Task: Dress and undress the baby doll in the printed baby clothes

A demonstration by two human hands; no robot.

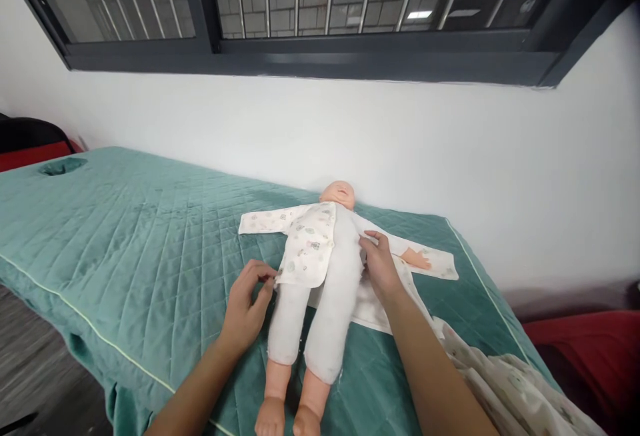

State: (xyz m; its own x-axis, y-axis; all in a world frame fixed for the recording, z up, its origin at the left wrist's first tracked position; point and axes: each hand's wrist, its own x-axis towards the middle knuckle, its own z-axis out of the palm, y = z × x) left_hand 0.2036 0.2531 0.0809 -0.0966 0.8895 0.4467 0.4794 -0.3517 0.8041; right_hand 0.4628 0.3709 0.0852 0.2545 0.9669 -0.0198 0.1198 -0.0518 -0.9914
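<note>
A baby doll [320, 276] lies face up on a padded table covered in a teal quilted cover [135, 236], stitched in a diamond pattern with pale piping along its edge and a round face hole near the far left end. The doll has a smooth, peach-coloured plastic head, hand and feet, and a soft, white, fuzzy cloth body and legs. It wears a thin white cotton shirt [307, 243] printed with small faint pictures; one front panel is folded over the chest, the other lies flat and open on the cover beside the doll. The left hand [247, 306] pinches the lower corner of the folded panel between thumb and fingertips. The right hand [380, 266] rests with its fingers curled at the doll's side, where body meets open panel. A rumpled printed cloth [510, 383] lies by the right forearm. No writing or label can be read anywhere
</note>
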